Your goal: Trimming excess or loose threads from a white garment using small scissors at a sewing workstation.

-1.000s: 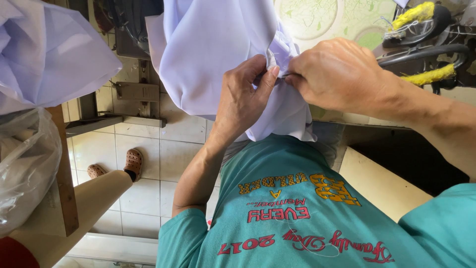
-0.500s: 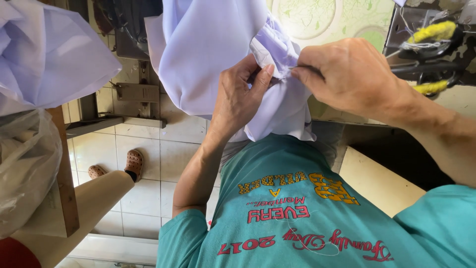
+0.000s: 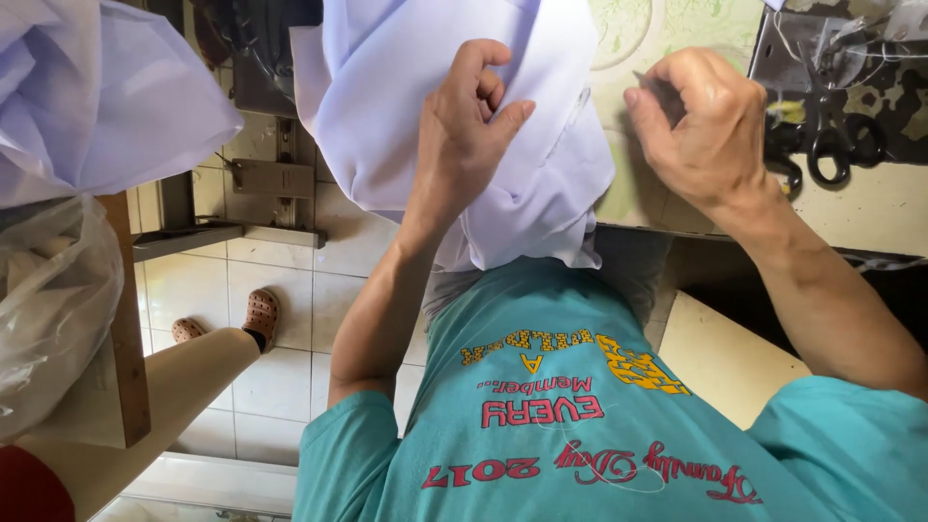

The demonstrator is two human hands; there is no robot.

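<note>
A white garment point(image 3: 416, 106) hangs bunched over the table edge in front of me. My left hand point(image 3: 464, 135) pinches a fold of it between thumb and fingers, near its middle. My right hand point(image 3: 710, 126) is apart from the cloth, to its right, above the cream table point(image 3: 870, 208). Its fingers are closed, and a thin dark tip pokes out of them at the left. What that thin object is I cannot tell. My teal printed shirt point(image 3: 561, 416) fills the bottom of the view.
Black-handled scissors point(image 3: 831, 145) lie on the table at the far right. Pale lilac cloth point(image 3: 97, 97) and a clear plastic bag point(image 3: 48, 319) hang by a wooden post point(image 3: 126, 319) at the left. Brown sandals point(image 3: 261, 314) and a beige trouser leg point(image 3: 164, 387) are on the tiled floor.
Both hands were working together at one spot on the white cloth. My right hand has since pulled away to the right, while my left hand stays holding the fold.
</note>
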